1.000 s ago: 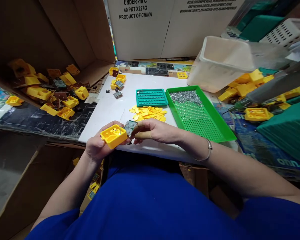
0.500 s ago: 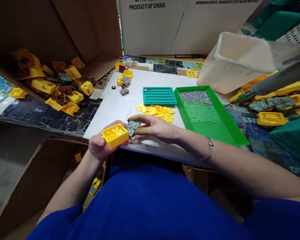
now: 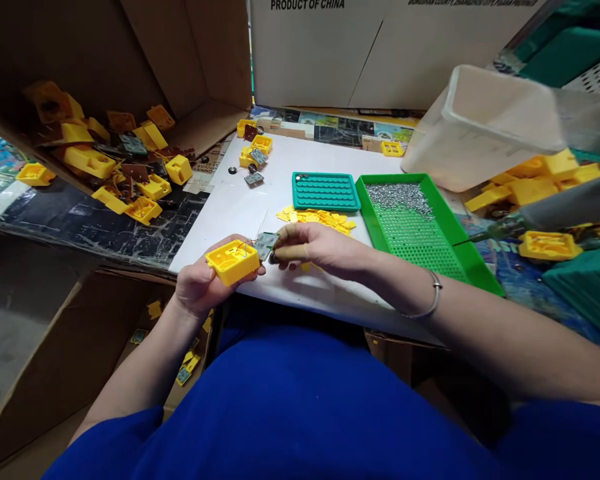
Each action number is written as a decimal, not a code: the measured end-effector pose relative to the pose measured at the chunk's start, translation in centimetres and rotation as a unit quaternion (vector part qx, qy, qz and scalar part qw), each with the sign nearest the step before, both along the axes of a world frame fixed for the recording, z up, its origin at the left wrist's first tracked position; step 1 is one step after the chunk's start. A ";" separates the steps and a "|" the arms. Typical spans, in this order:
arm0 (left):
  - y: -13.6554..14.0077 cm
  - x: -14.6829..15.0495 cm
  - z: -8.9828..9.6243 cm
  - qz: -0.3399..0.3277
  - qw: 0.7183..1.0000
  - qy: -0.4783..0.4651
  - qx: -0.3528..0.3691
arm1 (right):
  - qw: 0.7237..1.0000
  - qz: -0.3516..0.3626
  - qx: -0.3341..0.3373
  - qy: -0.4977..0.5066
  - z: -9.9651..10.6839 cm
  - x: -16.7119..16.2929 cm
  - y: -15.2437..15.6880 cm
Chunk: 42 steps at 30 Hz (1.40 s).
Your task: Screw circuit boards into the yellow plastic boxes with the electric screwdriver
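Note:
My left hand (image 3: 200, 285) is closed around a yellow plastic housing (image 3: 233, 262), its open, compartmented side facing up. Thin wires run from the housing to a small grey-green circuit board (image 3: 267, 245) just to its right. My right hand (image 3: 315, 245) is at the board's right edge, fingers bent together. At its fingertips is a small dark round part (image 3: 273, 256), partly hidden by the fingers. Beyond my right hand lies a pile of flat yellow plastic pieces (image 3: 320, 219).
Behind the pile sits a teal ribbed tray (image 3: 326, 191). A green tray (image 3: 433, 190) holds many small metal screws (image 3: 400, 198). An electric screwdriver (image 3: 530, 219) juts in from the right. Cardboard box (image 3: 220, 123) with yellow housings at left; translucent bin (image 3: 500, 127) at back right.
My right hand has drawn back slightly right from over the circuit board, and a dark round part now shows at its fingertips. My left hand still holds the housing. The view has shifted slightly.

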<state>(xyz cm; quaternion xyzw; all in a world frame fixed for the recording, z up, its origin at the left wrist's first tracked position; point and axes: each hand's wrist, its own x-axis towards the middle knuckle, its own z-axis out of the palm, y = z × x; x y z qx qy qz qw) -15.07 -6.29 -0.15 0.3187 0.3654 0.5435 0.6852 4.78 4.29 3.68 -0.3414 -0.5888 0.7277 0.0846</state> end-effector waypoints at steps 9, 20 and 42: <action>0.6 -1.5 3.2 -0.064 0.935 0.347 0.019 | 0.925 -0.023 0.380 -0.018 1.8 -3.4 3.3; -3.0 -1.1 1.1 0.084 0.972 0.202 -0.091 | 0.930 0.050 0.322 -0.171 -1.1 -0.8 -1.8; -2.2 3.5 0.3 0.035 0.983 0.179 0.008 | 0.907 0.052 0.410 0.077 -2.0 2.6 -2.2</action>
